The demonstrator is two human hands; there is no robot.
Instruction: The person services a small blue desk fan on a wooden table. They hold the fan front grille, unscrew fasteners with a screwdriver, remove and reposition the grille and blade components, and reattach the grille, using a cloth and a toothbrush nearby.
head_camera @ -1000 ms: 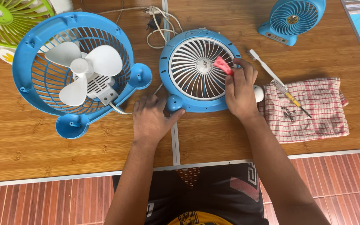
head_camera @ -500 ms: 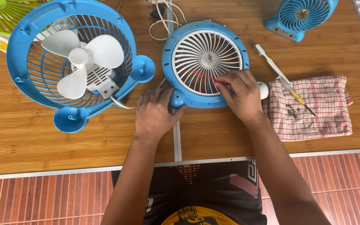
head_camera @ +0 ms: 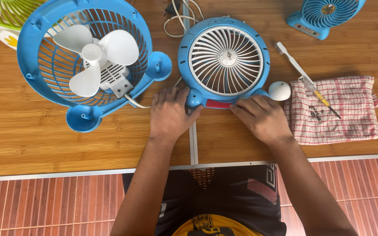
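Observation:
A round blue fan cover with a white grille (head_camera: pixel 224 59) lies flat on the wooden table (head_camera: pixel 31 135). My left hand (head_camera: pixel 169 116) rests on the table, thumb and fingers against the cover's left foot (head_camera: pixel 193 98). My right hand (head_camera: pixel 261 118) lies at the cover's lower edge, its fingertips on a red strip (head_camera: pixel 217 104) tucked against the rim. To the left is the open blue fan body with white blades (head_camera: pixel 88 57), tilted on its feet.
A white knob (head_camera: pixel 279 90) sits by the cover's right foot. A white toothbrush (head_camera: pixel 292 61), a screwdriver (head_camera: pixel 322 97) and small screws (head_camera: pixel 316 113) lie on or beside a red-checked cloth (head_camera: pixel 351 113). A small blue fan (head_camera: pixel 324 15), a green fan (head_camera: pixel 1 11) and cables (head_camera: pixel 180 19) are at the back.
My right hand has come down from the grille to the cover's lower edge, bringing the red piece with it. My left hand has stayed at the cover's left foot.

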